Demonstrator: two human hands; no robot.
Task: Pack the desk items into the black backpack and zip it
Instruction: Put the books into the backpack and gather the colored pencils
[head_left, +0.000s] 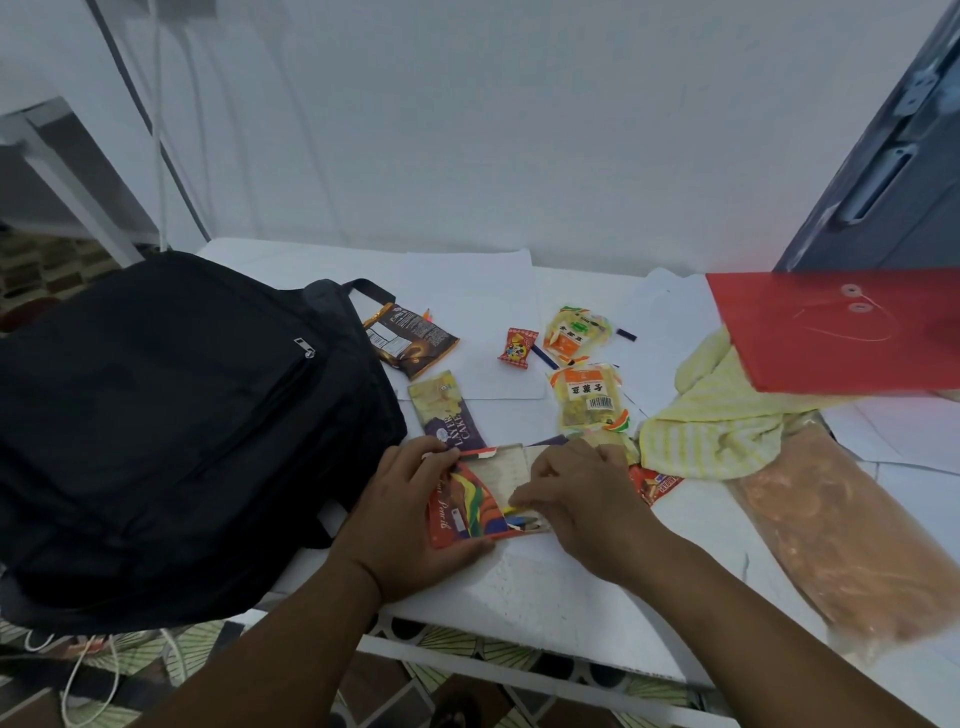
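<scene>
The black backpack (171, 431) lies on the left of the white desk (545, 597), its zip pull near the top. In front of me a colour pencil box (472, 499) lies flat. My left hand (410, 514) grips its left side, thumb under the near edge. My right hand (582, 504) pinches the pencils at the box's open right end. Farther back lie a purple layer cake packet (449, 415), a brown snack packet (410, 338), a small red candy (516, 348) and two yellow snack packs (589, 397).
A yellow striped cloth (727, 421) lies at the right, partly under a red string-tie envelope (852, 332). A clear bag of orange-brown contents (841, 535) lies along the right edge. A red wrapper (655, 483) peeks out beside my right hand. A dark door stands at the far right.
</scene>
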